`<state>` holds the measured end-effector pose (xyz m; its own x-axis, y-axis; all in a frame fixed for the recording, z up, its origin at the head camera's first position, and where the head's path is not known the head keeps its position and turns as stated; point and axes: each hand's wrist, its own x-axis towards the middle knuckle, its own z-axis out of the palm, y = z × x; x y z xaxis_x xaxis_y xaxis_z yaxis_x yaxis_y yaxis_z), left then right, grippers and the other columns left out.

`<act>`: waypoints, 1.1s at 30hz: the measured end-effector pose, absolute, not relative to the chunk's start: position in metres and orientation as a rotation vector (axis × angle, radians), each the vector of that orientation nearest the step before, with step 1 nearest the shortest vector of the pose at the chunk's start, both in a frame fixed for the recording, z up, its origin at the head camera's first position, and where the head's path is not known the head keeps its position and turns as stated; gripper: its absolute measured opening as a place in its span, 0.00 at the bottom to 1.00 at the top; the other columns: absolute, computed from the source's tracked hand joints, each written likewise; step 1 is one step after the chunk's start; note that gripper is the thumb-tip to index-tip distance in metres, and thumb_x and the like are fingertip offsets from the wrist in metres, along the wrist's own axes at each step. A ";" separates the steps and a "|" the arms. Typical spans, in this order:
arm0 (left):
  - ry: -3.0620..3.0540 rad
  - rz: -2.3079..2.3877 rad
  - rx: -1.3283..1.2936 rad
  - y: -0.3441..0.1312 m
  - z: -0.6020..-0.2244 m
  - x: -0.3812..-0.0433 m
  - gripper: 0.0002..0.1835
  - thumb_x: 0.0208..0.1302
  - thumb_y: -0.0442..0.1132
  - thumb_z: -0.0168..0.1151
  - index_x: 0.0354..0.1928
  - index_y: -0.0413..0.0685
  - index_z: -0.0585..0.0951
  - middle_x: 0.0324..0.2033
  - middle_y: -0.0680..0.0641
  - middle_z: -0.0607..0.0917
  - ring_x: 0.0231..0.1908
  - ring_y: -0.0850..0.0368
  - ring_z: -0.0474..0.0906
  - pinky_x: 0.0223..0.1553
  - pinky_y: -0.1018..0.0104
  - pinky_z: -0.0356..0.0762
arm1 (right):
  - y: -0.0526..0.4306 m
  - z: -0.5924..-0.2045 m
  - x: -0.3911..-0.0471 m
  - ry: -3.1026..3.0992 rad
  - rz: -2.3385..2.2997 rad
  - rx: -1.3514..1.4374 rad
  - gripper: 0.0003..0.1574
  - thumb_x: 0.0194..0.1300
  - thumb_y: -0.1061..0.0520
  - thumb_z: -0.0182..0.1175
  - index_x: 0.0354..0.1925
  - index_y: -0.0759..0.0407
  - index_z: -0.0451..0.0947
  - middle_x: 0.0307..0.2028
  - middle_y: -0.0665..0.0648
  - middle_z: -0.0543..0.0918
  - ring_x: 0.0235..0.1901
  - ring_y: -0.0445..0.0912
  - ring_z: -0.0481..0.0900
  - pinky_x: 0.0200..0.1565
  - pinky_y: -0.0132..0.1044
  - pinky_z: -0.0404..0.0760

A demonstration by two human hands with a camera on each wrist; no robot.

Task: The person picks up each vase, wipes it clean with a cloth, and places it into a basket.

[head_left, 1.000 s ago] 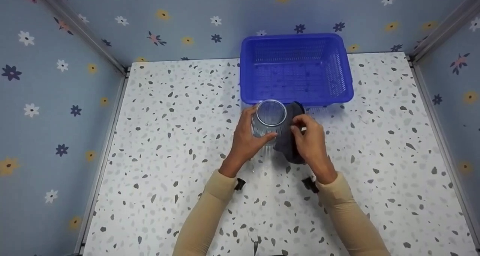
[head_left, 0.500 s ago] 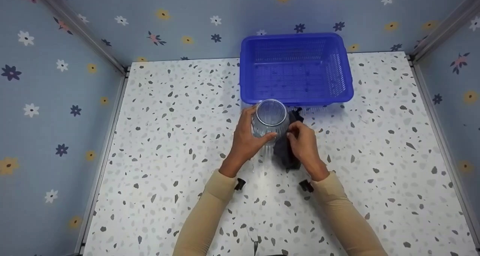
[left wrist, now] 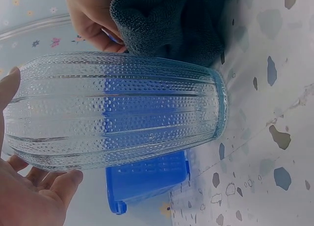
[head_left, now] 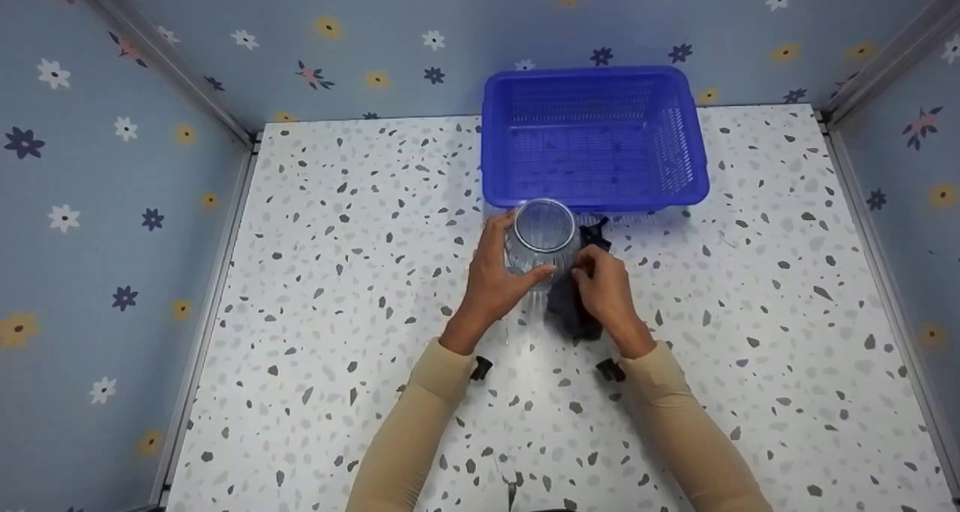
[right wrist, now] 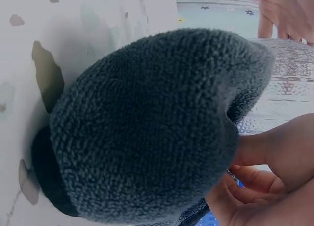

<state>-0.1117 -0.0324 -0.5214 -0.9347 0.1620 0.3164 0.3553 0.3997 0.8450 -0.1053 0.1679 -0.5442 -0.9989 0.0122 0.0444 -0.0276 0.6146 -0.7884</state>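
Note:
A clear ribbed glass vase [head_left: 546, 230] with a beaded texture stands upright, its round mouth facing the head camera. My left hand [head_left: 496, 272] grips it near the top, thumb on the near side and fingers round the left. In the left wrist view the glass [left wrist: 117, 110] tapers to a narrower base at the table. Against its right side bunches a dark grey terry cloth [head_left: 568, 305], hanging down by the table. My right hand [head_left: 606, 283] pinches this cloth between thumb and fingers. Much of the cloth [right wrist: 147, 127] bulges below that hand in the right wrist view.
Directly behind the vase sits a blue plastic basket [head_left: 637, 200] with slotted walls, near the back wall. The speckled white table [head_left: 360, 272] is bounded by flower-patterned panels [head_left: 420, 16] at the back and sides.
My right hand has moved a little left and nearer the vase, drawing the cloth in and bunching it narrower. The left hand and the vase have stayed in place.

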 end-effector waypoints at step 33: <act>-2.460 -1.583 -0.454 -0.033 -0.523 -0.111 0.49 0.56 0.51 0.83 0.74 0.42 0.67 0.71 0.42 0.72 0.72 0.49 0.69 0.70 0.52 0.71 | 0.165 -0.480 -0.095 -2.503 1.373 0.140 0.06 0.69 0.74 0.64 0.44 0.72 0.81 0.40 0.68 0.85 0.40 0.58 0.84 0.39 0.45 0.79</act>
<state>-0.1109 -0.0329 -0.5229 -0.9369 0.1565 0.3128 0.3495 0.3861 0.8537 -0.0947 0.1654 -0.4795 -0.9553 0.0502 0.2912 -0.2185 0.5432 -0.8107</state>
